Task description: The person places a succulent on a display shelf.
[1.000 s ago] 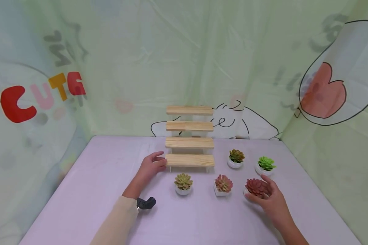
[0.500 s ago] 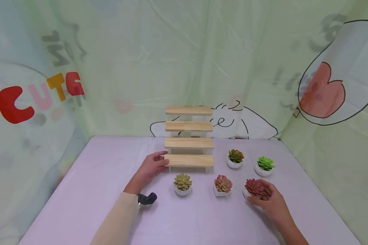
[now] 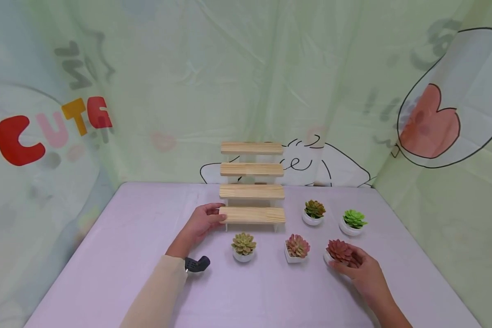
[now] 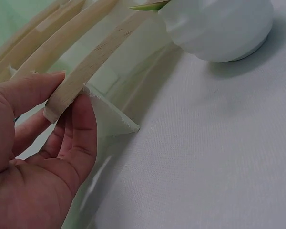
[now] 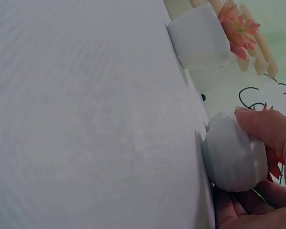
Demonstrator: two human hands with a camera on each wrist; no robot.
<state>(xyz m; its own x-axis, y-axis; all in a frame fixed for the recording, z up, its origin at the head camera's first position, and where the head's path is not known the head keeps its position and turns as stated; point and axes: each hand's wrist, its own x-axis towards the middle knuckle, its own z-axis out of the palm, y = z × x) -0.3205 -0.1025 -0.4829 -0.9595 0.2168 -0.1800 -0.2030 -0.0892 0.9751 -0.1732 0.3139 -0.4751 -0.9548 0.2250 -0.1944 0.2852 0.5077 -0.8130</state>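
Observation:
My left hand pinches the left end of the lowest wooden step of a tiered display stand. In the left wrist view the thumb lies on top of the board and the fingers curl underneath, next to a clear support. At the right, my right hand grips a dark red potted succulent. Thumb and fingers close around its white ribbed pot in the right wrist view, and the pot's base is right at the tabletop. The hand hides part of the red leaves.
A pink succulent in a square pot stands left of the right hand. A yellow-green succulent sits in front of the stand. Behind are a brown-green succulent and a bright green one. Printed curtains surround the white table.
My right hand's fingers have closed in around the red succulent's pot. The left hand has moved slightly right onto the end of the lowest step. The other plants stay put.

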